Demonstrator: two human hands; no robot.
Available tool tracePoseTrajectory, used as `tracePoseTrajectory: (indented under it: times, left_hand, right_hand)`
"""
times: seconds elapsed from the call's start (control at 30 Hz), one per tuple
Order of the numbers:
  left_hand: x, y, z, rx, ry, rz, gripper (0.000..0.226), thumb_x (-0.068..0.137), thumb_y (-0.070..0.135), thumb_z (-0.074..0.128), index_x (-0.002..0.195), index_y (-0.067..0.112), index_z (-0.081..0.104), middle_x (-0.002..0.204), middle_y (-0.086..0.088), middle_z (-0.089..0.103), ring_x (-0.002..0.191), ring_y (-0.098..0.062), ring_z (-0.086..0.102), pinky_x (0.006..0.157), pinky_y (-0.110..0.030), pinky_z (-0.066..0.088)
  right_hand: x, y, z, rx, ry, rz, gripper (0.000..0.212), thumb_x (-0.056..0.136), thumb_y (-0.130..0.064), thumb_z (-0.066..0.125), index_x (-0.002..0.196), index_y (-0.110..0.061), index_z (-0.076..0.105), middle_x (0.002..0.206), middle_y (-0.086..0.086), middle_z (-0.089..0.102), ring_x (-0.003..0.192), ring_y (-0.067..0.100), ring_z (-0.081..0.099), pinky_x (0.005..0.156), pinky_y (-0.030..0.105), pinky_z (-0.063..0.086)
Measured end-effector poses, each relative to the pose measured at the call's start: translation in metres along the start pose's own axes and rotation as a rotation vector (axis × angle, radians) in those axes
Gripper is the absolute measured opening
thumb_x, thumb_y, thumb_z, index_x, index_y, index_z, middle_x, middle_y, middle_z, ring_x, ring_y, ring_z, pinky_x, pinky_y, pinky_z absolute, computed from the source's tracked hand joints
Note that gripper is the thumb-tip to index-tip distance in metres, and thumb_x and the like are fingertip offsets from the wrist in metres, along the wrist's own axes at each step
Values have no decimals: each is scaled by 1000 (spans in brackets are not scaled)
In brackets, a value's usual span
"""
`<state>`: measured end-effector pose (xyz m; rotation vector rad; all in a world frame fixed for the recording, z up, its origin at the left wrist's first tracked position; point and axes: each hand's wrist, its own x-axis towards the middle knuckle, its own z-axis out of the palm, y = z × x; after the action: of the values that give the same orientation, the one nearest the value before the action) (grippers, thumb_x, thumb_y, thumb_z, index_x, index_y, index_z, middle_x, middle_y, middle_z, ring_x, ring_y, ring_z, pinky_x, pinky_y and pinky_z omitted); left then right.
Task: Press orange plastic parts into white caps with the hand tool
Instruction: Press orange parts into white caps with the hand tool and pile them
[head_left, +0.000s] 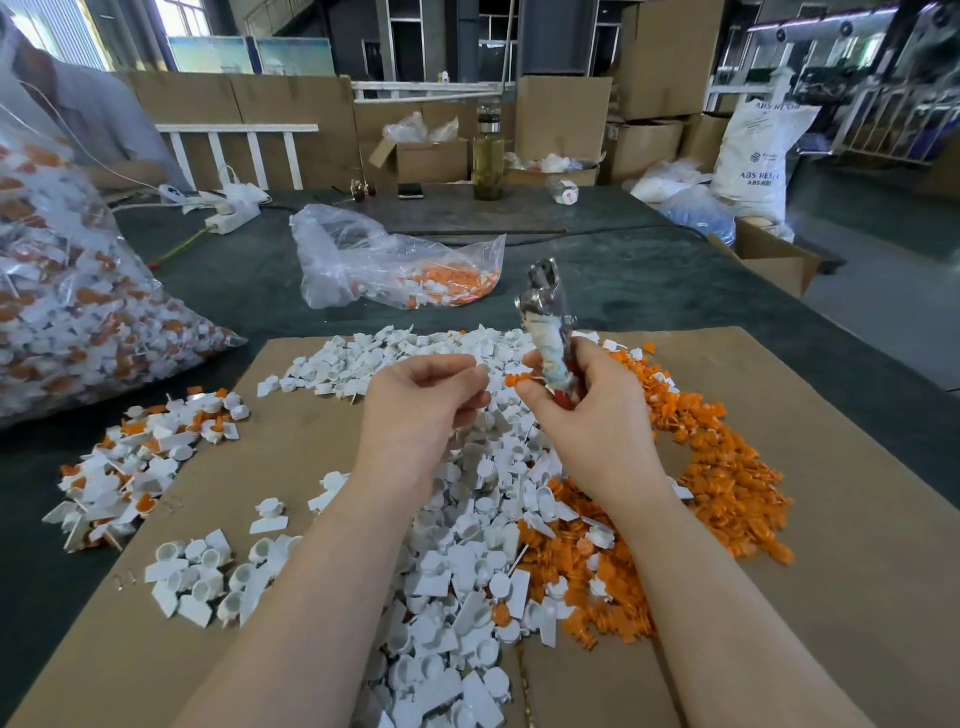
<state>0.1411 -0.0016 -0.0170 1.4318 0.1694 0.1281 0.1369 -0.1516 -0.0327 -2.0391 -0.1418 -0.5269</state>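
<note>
Plenty left: a broad heap of loose white plastic caps (457, 519) runs down the middle of the brown cardboard sheet (831, 519), with loose orange plastic parts (727, 493) banked toward its right edge. A small finished pile of white-and-orange pieces (140, 457) sits at the left edge.

Right hand (587, 415) is wrapped around the cloth-bound metal hand tool (550, 332), head upright, fingertips pinching one orange piece (517, 380). Left hand (421, 405): fingers curled nearly closed (contents hidden, can't tell).

white caps (457, 561), orange parts (727, 483), brown cardboard (831, 519), dark green table (234, 280)
</note>
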Motion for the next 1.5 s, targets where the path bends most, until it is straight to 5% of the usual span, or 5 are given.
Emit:
tracePoseTrajectory:
  times: [0.2, 0.4, 1.1, 1.5]
  left_hand:
    - [-4, -1, 5, -6, 14, -27, 20, 78, 0, 77, 90, 15, 74, 73, -1, 74, 65, -9, 70, 60, -16, 55]
    - [-7, 0, 8, -23, -13, 2, 21, 86, -7, 63, 94, 11, 71, 87, -17, 74, 71, -15, 74, 64, -21, 59]
    - [-17, 1, 14, 224, 52, 183, 13, 77, 15, 80, 71, 25, 75, 68, 6, 74, 70, -14, 73, 78, -42, 61]
    - [-19, 2, 16, 400, 13, 344, 10, 80, 18, 79, 76, 26, 77, 68, 12, 73, 65, -3, 68, 62, -17, 55]
  right_hand:
    - [-1, 0, 2, -74, 92, -49, 26, 85, -30, 73, 102, -33, 53, 82, -25, 57, 78, -6, 57, 62, 10, 39]
    - [-2, 0, 2, -90, 71, -73, 25, 86, -29, 73, 105, -26, 57, 86, -21, 60, 81, 1, 60, 65, 16, 45]
    - [-4, -1, 5, -78, 166, -117, 29, 83, -29, 75, 96, -34, 50, 76, -26, 55, 80, -9, 58, 58, 7, 39]
    - [-1, 1, 4, -89, 146, -115, 30, 82, -24, 76, 94, -30, 50, 78, -25, 54, 77, -12, 57, 60, 9, 40]
